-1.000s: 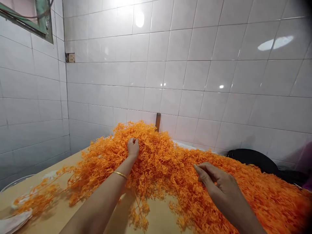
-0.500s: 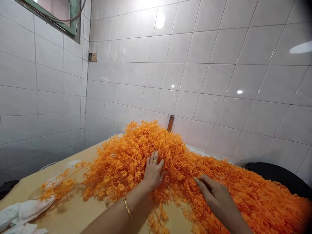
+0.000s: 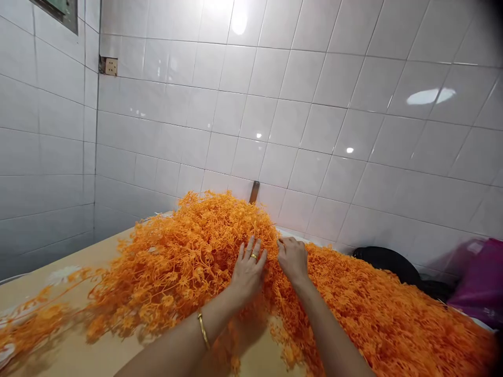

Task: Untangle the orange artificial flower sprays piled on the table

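Observation:
A fluffy mound of orange artificial flower sprigs (image 3: 196,235), with thin branching stems, rises on the tan tabletop (image 3: 267,358). My left hand (image 3: 248,271), with a ring and a gold bangle, rests against the mound's right side, its fingers stretched and spread. Just right of it, my right hand (image 3: 293,257) is closed, fingertips bent together at the mound's edge. Whatever those fingertips pinch, if anything, is hidden. A denser, deeper-orange heap (image 3: 377,309) of similar pieces spreads to the right, behind and beside my right forearm.
A brown upright strip (image 3: 254,192) stands behind the mound by the tiled wall (image 3: 306,125). At the back right lie a black rounded object (image 3: 387,262) and a purple bag (image 3: 479,285). On the left are a loose orange sprig (image 3: 43,320) and some white material (image 3: 65,274).
My left hand went from a pinch high on the mound to spread fingers at its right side. My right hand moved forward and left to the mound's edge. The camera view swung.

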### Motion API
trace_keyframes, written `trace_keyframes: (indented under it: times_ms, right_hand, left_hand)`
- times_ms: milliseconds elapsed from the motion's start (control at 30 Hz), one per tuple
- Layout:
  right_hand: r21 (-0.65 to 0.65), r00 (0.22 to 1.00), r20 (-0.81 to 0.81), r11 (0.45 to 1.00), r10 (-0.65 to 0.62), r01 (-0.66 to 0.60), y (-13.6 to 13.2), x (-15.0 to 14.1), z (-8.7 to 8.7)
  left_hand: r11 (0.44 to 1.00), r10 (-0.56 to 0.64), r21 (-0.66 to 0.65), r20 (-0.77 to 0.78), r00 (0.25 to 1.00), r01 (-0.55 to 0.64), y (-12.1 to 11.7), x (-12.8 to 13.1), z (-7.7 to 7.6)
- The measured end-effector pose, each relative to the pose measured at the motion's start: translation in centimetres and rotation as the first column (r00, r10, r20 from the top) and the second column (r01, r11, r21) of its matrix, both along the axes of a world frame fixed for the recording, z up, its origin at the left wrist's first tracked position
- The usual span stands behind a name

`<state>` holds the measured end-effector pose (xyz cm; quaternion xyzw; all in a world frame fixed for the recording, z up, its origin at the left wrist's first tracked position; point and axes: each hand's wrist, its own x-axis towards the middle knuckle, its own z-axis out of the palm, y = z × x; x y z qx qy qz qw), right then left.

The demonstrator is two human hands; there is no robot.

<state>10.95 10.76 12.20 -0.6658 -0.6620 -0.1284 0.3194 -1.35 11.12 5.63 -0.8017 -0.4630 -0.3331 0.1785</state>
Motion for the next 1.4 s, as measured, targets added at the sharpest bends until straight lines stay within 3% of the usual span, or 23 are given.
trace_keyframes:
  times_ms: [167, 433, 533, 667, 733, 800, 867, 933, 1000, 1100, 1167, 1233, 1300, 1400]
  right_hand:
    - [-0.115, 0.999, 0.016, 0.993, -0.033, 0.035, 2.2, -0.3, -1.0]
    - [-0.132, 0.999, 0.040, 0.991, 0.034, -0.028, 0.1, 2.0, 0.7]
    - [-0.124, 0.999, 0.042, 0.992, 0.002, 0.003, -0.5, 3.8, 0.7]
    - [-0.133, 0.999, 0.033, 0.990, -0.040, 0.045, -0.7, 5.0, -0.2]
    - [-0.082, 0.998, 0.050, 0.995, -0.044, 0.048, -0.8, 4.3, -0.7]
    - [0.022, 0.995, 0.093, 0.999, -0.032, 0.030, -1.0, 2.7, -1.1]
    - [0.104, 0.987, 0.161, 0.994, 0.002, -0.019, -1.2, 0.5, -1.1]
    - [0.112, 0.973, 0.224, 0.990, 0.056, -0.083, -1.1, -1.9, -1.1]
    - [0.032, 0.965, 0.233, 0.991, 0.117, -0.128, -0.6, -4.2, -1.4]
    - [-0.196, 0.972, 0.156, 0.970, 0.175, -0.143, 0.8, -6.8, -2.6]
    - [-0.306, 0.976, 0.127, 0.943, 0.179, -0.133, 1.7, -7.9, -3.8]
    - [-0.339, 0.977, 0.138, 0.935, 0.162, -0.107, 2.4, -8.6, -5.0]
    - [-0.328, 0.980, 0.153, 0.942, 0.127, -0.071, 2.8, -9.0, -5.9]
    - [-0.279, 0.988, 0.138, 0.960, 0.064, -0.024, 3.0, -9.3, -6.7]
  left_hand:
    - [0.974, 0.142, -0.185, 0.059, 0.988, -0.129, 2.4, -0.1, -0.5]
    - [0.895, 0.254, -0.381, 0.001, 0.967, -0.234, 4.4, -0.3, 0.5]
    - [0.883, 0.232, -0.413, -0.029, 0.972, -0.223, 4.4, -0.7, 0.8]
    - [0.901, 0.091, -0.415, -0.110, 0.990, -0.129, 1.7, -1.3, 2.5]
    - [0.905, -0.004, -0.421, -0.162, 0.987, -0.065, 0.0, -1.8, 4.5]
    - [0.904, -0.092, -0.426, -0.116, 0.989, 0.034, -0.9, -2.5, 7.2]
    - [0.956, -0.003, -0.293, 0.044, 0.999, 0.015, -0.2, -3.8, 10.0]
    - [0.984, 0.109, -0.162, 0.183, 0.977, -0.080, 1.9, -5.5, 12.0]
    - [0.963, 0.251, -0.159, 0.228, 0.941, -0.218, 4.6, -7.4, 12.5]
    - [0.833, 0.410, -0.483, 0.214, 0.887, -0.268, 8.0, -9.5, 10.7]
    - [0.827, 0.416, -0.498, 0.225, 0.881, -0.263, 9.0, -10.1, 9.1]
    - [0.854, 0.409, -0.447, 0.261, 0.874, -0.266, 9.4, -10.5, 8.4]
    - [0.876, 0.419, -0.387, 0.318, 0.850, -0.288, 9.6, -11.1, 9.3]
    - [0.889, 0.449, -0.302, 0.421, 0.788, -0.345, 10.2, -12.8, 13.4]
